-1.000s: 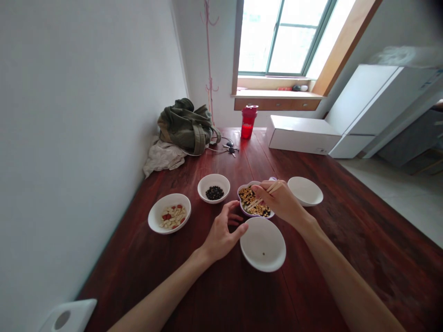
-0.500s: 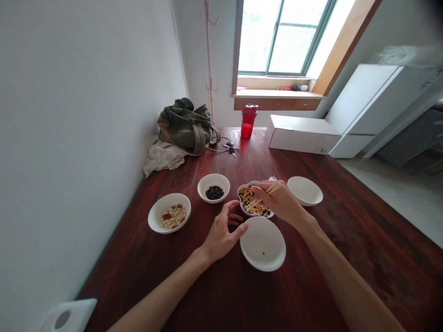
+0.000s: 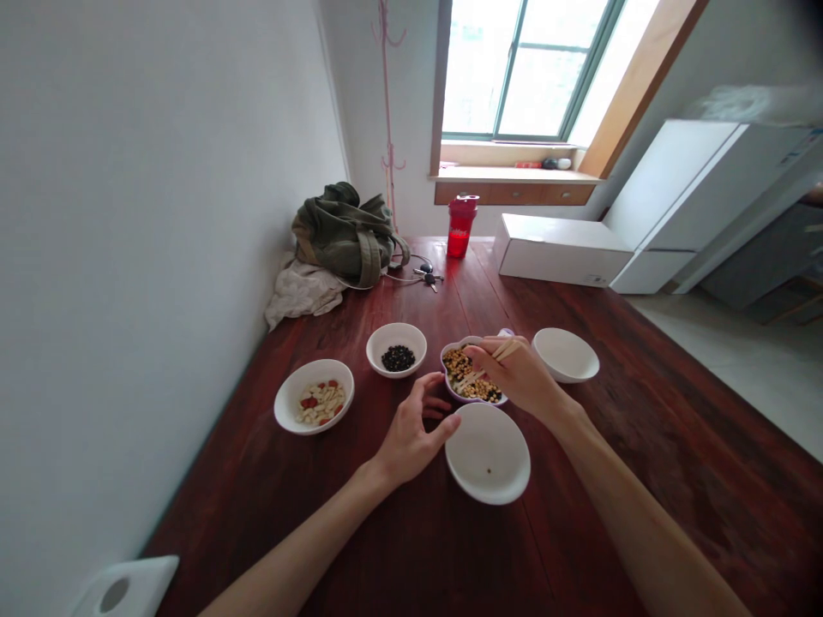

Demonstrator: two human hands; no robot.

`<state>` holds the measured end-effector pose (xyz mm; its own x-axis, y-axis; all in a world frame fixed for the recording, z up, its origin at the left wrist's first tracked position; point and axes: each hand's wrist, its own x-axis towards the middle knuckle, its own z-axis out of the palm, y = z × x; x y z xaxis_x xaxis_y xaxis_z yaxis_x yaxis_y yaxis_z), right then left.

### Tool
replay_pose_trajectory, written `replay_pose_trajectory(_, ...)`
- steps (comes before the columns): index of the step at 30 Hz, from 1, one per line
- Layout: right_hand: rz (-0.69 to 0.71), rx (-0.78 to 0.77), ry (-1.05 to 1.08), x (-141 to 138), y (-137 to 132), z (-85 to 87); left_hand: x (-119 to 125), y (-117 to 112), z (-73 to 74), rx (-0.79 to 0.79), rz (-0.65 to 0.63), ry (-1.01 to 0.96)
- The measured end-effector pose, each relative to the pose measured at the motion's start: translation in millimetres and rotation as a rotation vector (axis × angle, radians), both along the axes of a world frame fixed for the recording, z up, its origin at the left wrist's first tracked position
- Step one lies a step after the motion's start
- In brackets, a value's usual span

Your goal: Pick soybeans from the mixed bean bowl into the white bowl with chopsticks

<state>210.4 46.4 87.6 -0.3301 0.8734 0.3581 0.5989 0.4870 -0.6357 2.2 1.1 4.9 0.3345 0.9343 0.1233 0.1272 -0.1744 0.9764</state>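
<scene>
My right hand (image 3: 514, 370) is closed around a pair of wooden chopsticks (image 3: 507, 350). Their tips point down into a purple-rimmed, lobed dish (image 3: 445, 381) of mixed yellow and dark beans (image 3: 483, 391), partly hidden by the hand. Fingers apart, my left hand (image 3: 415, 433) rests beside that dish, its thumb at the edge of a white bowl (image 3: 489, 493) in front. One small dark bean (image 3: 489, 470) lies in that bowl. To the left stand a white bowl of black beans (image 3: 398, 358) and a white bowl of pale and red pieces (image 3: 321, 403).
Another white bowl (image 3: 566, 355) stands right of the lobed dish on the dark red wooden table (image 3: 386, 548). Farther back are a green bag (image 3: 344, 231), keys (image 3: 429, 277), a red shaker bottle (image 3: 459, 227) and a white box (image 3: 559, 248). A wall runs along the left.
Almost nothing differs. Both hands keep their places, with the chopsticks still in the lobed dish; the whole view has shifted very slightly.
</scene>
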Motion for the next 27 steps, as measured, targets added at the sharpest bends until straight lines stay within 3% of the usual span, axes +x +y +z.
replay_pose_trajectory(27,-0.063,0.046,-0.03,7.5,2.0,4.0,-1.5,-0.5,-0.7,0.004,-0.008,0.003)
